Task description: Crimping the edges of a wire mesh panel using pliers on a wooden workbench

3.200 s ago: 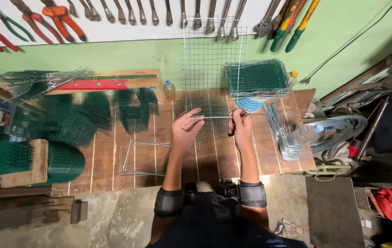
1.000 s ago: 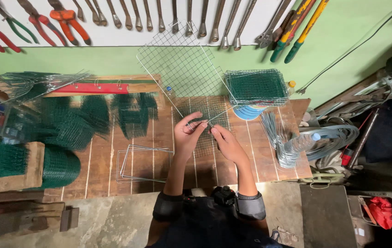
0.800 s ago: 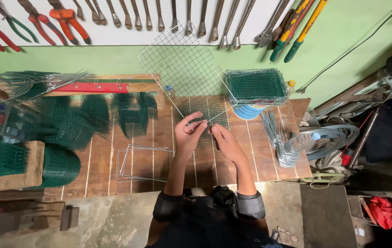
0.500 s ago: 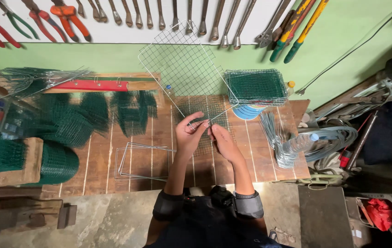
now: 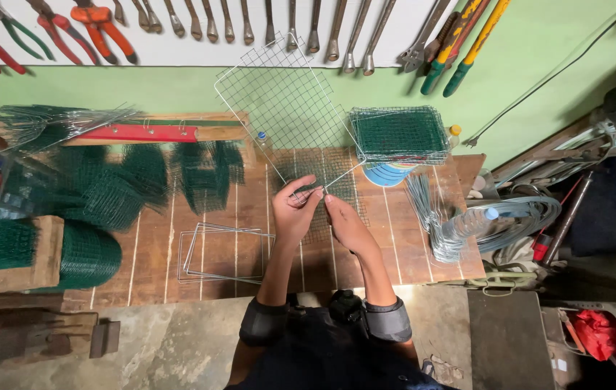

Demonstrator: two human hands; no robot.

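Your left hand [image 5: 295, 209] pinches the near corner of the bare wire mesh panel [image 5: 283, 101], which tilts up and away toward the far wall, while your right hand [image 5: 344, 220] closes its fingertips on the same corner just beside it, above the wooden workbench [image 5: 250, 209]. You seem to be working the frame wire at that corner, bending or fastening it. The next move likely calls for a firm left-hand pinch while the right twists.

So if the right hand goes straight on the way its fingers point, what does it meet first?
Probably the left hand: the right hand points at it, at the wire mesh panel's corner.
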